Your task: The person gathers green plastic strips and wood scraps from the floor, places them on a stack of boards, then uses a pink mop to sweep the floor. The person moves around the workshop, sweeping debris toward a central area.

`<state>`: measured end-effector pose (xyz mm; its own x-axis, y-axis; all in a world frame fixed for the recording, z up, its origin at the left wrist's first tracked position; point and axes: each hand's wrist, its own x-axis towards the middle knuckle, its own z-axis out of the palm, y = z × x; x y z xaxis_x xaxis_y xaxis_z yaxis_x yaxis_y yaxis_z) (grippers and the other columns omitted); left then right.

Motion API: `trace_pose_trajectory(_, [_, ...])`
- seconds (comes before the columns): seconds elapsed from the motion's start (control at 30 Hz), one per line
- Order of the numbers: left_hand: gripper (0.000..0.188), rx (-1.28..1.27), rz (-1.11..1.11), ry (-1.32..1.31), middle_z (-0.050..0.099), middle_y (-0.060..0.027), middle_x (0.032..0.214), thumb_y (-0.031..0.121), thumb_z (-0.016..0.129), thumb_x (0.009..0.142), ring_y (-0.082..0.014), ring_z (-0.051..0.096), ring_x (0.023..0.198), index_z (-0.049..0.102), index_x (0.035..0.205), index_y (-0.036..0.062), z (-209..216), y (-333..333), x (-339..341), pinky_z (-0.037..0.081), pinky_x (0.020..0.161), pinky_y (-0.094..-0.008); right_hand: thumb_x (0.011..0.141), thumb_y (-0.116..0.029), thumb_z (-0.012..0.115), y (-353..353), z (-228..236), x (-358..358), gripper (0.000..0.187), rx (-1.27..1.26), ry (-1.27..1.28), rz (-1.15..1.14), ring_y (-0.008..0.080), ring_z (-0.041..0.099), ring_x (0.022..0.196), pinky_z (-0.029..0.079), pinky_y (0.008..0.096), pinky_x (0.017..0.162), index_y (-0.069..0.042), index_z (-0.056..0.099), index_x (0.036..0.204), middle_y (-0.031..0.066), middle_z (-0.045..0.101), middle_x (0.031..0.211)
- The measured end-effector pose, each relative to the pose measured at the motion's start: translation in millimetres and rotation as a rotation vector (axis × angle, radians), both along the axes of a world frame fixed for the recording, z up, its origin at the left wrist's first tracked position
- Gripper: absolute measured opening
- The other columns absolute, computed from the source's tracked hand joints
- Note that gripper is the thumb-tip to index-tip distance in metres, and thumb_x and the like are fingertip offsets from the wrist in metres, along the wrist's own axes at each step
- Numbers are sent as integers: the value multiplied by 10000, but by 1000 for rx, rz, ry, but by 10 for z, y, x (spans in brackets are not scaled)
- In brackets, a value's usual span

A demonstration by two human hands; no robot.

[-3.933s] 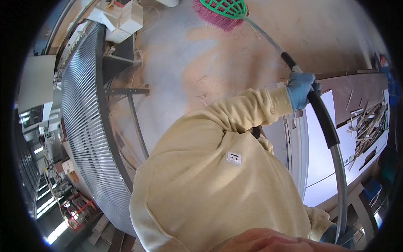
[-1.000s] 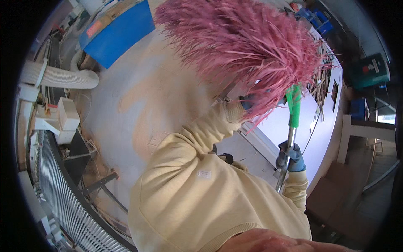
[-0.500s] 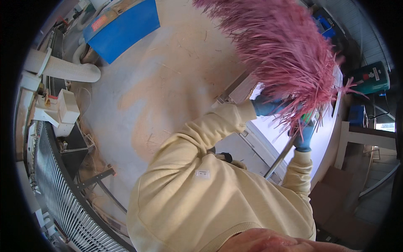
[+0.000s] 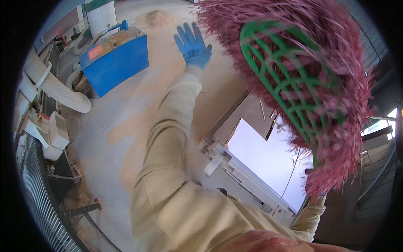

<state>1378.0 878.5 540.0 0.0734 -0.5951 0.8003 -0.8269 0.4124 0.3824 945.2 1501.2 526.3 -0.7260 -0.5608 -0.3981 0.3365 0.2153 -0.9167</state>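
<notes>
A large broom (image 4: 294, 92) with shaggy pink-purple bristles and a green plastic lattice is raised at the right, blurred by movement. Below it comes my right sleeve (image 4: 310, 214); the bristles cover most of my right hand, which grips the broom near its lower end. My left hand (image 4: 194, 47), in a blue work glove, is stretched out away from me to the left of the bristles. Its fingers are spread and nothing is in them. Beneath the broom lies a white panel (image 4: 260, 155) on a machine table, with thin offcut strips on it.
A blue metal box (image 4: 119, 63) stands at the far left, near a thick pale hose (image 4: 63, 92). A ribbed roller conveyor (image 4: 42, 201) curves along the left edge. Sawdust (image 4: 155, 19) is heaped and spread over the floor.
My left hand has let go of the broom and swung out to the far left, opening. The broom has turned, showing its green lattice, and the white panel is more exposed.
</notes>
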Motion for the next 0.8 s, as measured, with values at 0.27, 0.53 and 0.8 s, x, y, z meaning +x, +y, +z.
trace_pose_trajectory(0.27, [627, 139, -12, -154, 369, -189, 1508, 400, 575, 940, -401, 308, 1392, 422, 1434, 45, -603, -496, 347, 221, 1096, -564, 978, -361, 550, 744, -167, 94, 298, 95, 129, -101, 170, 471, 408, 411, 327, 374, -108, 618, 837, 8, 513, 602])
trace_pose_trajectory(0.53, [416, 1170, -76, -614, 607, -160, 1358, 324, 475, 1015, -353, 572, 1259, 648, 1284, 60, -3908, -501, 1871, 458, 1013, -474, 949, -298, 623, 1048, -586, 259, 229, 131, 283, -169, 159, 460, 393, 406, 323, 362, -98, 633, 837, 8, 518, 603])
trace_pose_trajectory(0.8, [184, 2088, 32, 399, 692, -187, 857, 173, 555, 961, -287, 674, 646, 704, 880, 104, -5373, 1876, 1591, 557, 569, -454, 854, -168, 756, 1075, -960, 754, 143, 229, 229, -493, 126, 446, 402, 370, 291, 365, -93, 635, 837, 5, 524, 618])
